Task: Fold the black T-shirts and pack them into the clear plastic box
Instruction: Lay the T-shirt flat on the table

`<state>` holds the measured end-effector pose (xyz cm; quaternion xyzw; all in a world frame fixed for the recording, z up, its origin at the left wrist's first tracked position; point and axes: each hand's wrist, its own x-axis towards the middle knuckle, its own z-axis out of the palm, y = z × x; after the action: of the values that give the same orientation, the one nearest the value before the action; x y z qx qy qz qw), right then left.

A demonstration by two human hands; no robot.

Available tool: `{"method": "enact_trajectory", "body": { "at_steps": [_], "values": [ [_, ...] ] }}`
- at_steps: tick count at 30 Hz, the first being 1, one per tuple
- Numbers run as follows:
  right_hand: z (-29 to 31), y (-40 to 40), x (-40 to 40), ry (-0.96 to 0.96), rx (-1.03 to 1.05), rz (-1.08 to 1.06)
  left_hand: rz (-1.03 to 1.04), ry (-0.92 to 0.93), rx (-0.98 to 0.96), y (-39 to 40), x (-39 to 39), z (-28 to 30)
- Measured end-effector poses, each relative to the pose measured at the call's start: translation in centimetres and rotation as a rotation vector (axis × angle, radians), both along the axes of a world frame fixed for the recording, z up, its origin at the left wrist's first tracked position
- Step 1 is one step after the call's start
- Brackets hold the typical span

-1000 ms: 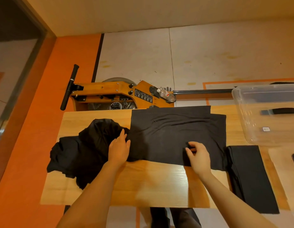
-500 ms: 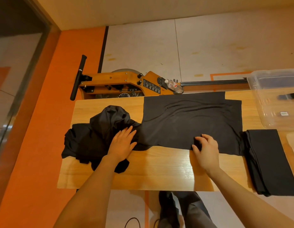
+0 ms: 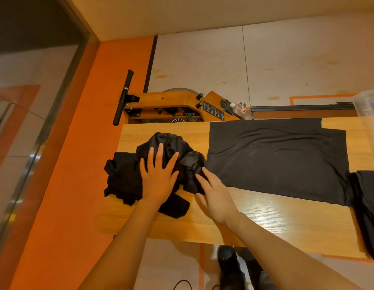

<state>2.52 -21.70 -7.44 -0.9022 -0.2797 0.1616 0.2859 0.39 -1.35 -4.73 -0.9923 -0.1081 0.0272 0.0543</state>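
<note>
At table's left end: both hands on crumpled T-shirts.

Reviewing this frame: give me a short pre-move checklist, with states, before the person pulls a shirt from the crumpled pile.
1. Left hand flat on pile: ok.
2. Right hand at the pile's right edge: ok; grip on cloth: cannot tell.
3. Spread shirt lying flat, half-folded: ok.
4. Folded shirt packed: not ok, lies on table.
5. Box in reach at right edge: cannot tell, mostly out of frame.
</note>
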Motion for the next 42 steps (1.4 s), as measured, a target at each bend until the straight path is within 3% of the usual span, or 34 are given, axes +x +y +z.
{"method": "enact_trajectory", "body": {
  "at_steps": [5,12,18,29,36,42],
  "values": [
    [-0.3,4.2,0.0,0.107,-0.169,0.091,0.26,0.261,-0.162,2.4,0.0,-1.4],
    [-0.5,6.7,0.0,0.077,-0.273,0.013,0.239,0.386,-0.359,5.1,2.2,-2.3],
    [0.0,9.3,-1.0,0.079,-0.352,-0.066,0.163,0.378,-0.37,6.9,3.6,-3.0],
    [0.3,13.0,-1.0,0.239,-0.216,0.009,0.012,0.358,-0.311,11.0,5.4,-3.3],
    [0.1,13.5,0.3,0.314,-0.103,0.038,0.052,0.316,-0.336,11.5,5.2,-2.5],
    [0.8,9.0,1.0,0.281,0.058,-0.101,0.184,0.148,-0.424,8.3,3.8,-1.7]
  ]
}}
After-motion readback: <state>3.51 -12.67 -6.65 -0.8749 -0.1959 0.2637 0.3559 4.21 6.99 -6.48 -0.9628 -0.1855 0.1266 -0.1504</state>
